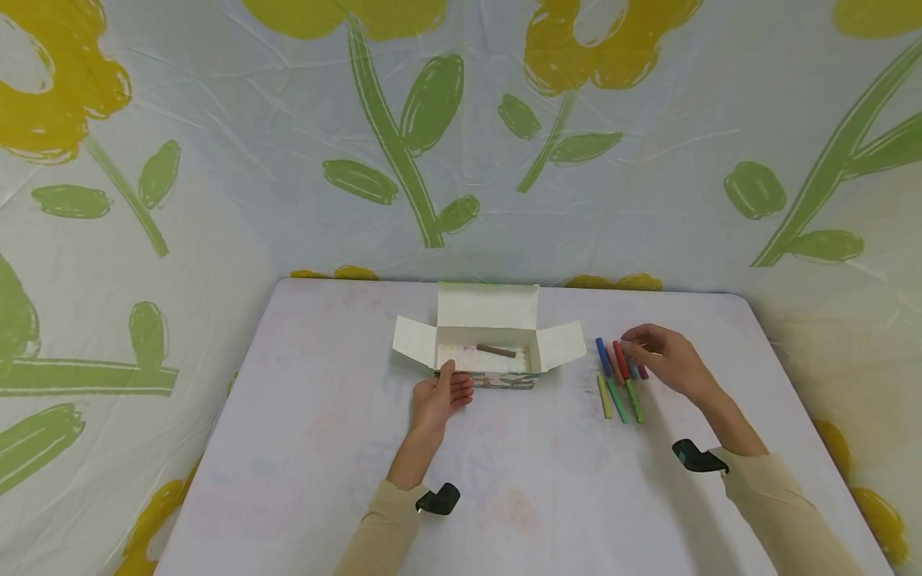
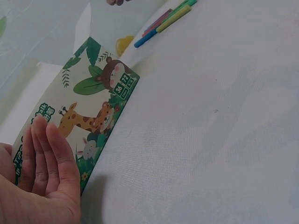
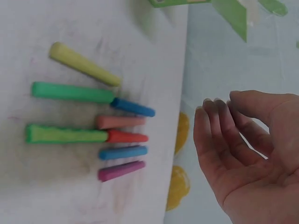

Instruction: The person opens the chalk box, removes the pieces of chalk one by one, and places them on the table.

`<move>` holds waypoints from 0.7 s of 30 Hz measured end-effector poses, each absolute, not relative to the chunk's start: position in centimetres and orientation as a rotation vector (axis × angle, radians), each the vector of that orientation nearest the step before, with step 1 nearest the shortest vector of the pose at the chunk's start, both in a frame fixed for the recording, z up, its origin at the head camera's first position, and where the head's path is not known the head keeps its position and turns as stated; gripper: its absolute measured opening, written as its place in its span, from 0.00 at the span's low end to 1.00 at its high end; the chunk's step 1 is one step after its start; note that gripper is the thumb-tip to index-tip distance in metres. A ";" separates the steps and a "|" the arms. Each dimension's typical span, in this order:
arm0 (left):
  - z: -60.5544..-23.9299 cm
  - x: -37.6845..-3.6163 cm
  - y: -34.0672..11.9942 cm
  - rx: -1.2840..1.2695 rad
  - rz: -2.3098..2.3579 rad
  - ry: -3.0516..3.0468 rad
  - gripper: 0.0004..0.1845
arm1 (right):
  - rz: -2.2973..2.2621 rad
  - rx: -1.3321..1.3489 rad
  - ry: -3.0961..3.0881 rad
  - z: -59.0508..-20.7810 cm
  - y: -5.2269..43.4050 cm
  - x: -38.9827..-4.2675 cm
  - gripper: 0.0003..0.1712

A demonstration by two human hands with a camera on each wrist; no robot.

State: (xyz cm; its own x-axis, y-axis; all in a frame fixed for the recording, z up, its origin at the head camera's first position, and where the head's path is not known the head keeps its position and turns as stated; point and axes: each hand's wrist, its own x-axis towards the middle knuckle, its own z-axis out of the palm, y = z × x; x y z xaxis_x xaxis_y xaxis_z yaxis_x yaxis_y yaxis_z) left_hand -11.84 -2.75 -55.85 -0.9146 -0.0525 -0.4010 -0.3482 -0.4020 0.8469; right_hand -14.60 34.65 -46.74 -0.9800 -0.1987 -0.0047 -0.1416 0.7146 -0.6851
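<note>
An open cardboard box [image 1: 486,381] with animal pictures on its front stands near the table's back edge, its flaps spread. One brown chalk stick [image 1: 496,351] lies inside. My left hand [image 1: 434,400] holds the box's front wall, thumb over the rim and fingers flat along the printed outside. Several coloured chalk sticks lie right of the box, among them a yellow chalk [image 3: 84,63], a green chalk [image 3: 72,92], a red chalk [image 3: 127,136] and a purple chalk [image 3: 121,171]. Over their far end hovers my right hand [image 1: 670,360], fingers loosely bent toward the thumb, nothing visible between them.
The white table [image 1: 324,448] carries faint coloured smudges, with dark chalk dust around the sticks. A flower-printed cloth [image 1: 288,200] hangs behind the back edge and along both sides. Small dark devices sit on both wrists, over beige sleeves [image 1: 774,496].
</note>
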 end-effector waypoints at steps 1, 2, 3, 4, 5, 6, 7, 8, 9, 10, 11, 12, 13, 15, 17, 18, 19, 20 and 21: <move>-55.8 -11.8 -2.7 -0.553 2.426 1.604 0.25 | -1.132 -0.293 2.838 -46.4 34.4 -14.8 0.17; -55.8 -11.8 -2.8 -0.553 2.426 1.604 0.25 | -1.147 -0.304 2.837 -46.1 34.1 -14.9 0.17; -55.8 -11.8 -2.8 -0.551 2.426 1.605 0.25 | -1.159 -0.315 2.833 -45.8 33.9 -15.1 0.17; -55.7 -11.8 -2.7 -0.552 2.426 1.604 0.25 | -1.174 -0.327 2.829 -45.5 33.6 -15.3 0.17; -55.7 -11.8 -2.7 -0.551 2.426 1.604 0.25 | -1.182 -0.342 2.826 -45.2 33.3 -15.5 0.17; -55.7 -11.8 -2.7 -0.549 2.427 1.604 0.25 | -1.188 -0.355 2.828 -45.0 33.0 -15.7 0.16; -55.7 -11.8 -2.7 -0.548 2.427 1.604 0.25 | -1.196 -0.371 2.826 -44.7 32.7 -15.9 0.16; -55.7 -11.8 -2.8 -0.546 2.428 1.605 0.26 | -1.202 -0.385 2.828 -44.5 32.4 -16.1 0.15; -55.7 -11.8 -2.8 -0.545 2.427 1.605 0.26 | -1.211 -0.398 2.823 -44.3 32.0 -16.3 0.15; -55.7 -11.8 -2.8 -0.545 2.427 1.604 0.26 | -1.218 -0.410 2.822 -44.0 31.6 -16.5 0.15; -55.7 -11.8 -2.8 -0.545 2.426 1.605 0.26 | -1.224 -0.422 2.821 -43.8 31.3 -16.6 0.15; -55.7 -11.8 -2.8 -0.547 2.425 1.605 0.26 | -1.230 -0.439 2.821 -43.7 30.9 -16.8 0.14; -55.7 -11.8 -2.8 -0.549 2.423 1.606 0.26 | -1.240 -0.453 2.815 -43.6 30.5 -17.0 0.14; -55.8 -11.9 -2.8 -0.551 2.423 1.606 0.25 | -1.250 -0.473 2.812 -43.4 29.7 -17.2 0.14; -55.8 -11.8 -2.8 -0.548 2.422 1.608 0.26 | -1.262 -0.491 2.804 -43.3 28.9 -17.5 0.14; -55.8 -11.8 -2.8 -0.546 2.421 1.609 0.26 | -1.263 -0.499 2.800 -43.3 28.6 -17.7 0.14; -55.8 -11.8 -2.8 -0.544 2.422 1.609 0.26 | -1.265 -0.499 2.793 -43.3 28.2 -17.8 0.14; -55.8 -11.8 -2.8 -0.543 2.422 1.608 0.26 | -1.264 -0.499 2.787 -43.3 27.8 -17.9 0.14; -55.8 -11.8 -2.8 -0.543 2.422 1.608 0.26 | -1.265 -0.500 2.777 -43.3 27.4 -18.1 0.14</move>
State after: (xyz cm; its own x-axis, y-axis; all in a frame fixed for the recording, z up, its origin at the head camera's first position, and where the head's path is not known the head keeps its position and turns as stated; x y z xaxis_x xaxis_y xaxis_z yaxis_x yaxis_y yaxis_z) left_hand -11.81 -2.81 -55.84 -0.9163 -0.0479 -0.3976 -0.3478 -0.3970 0.8494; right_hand -18.05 27.44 -43.31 -0.9466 -0.3100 0.0881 -0.2699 0.6133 -0.7423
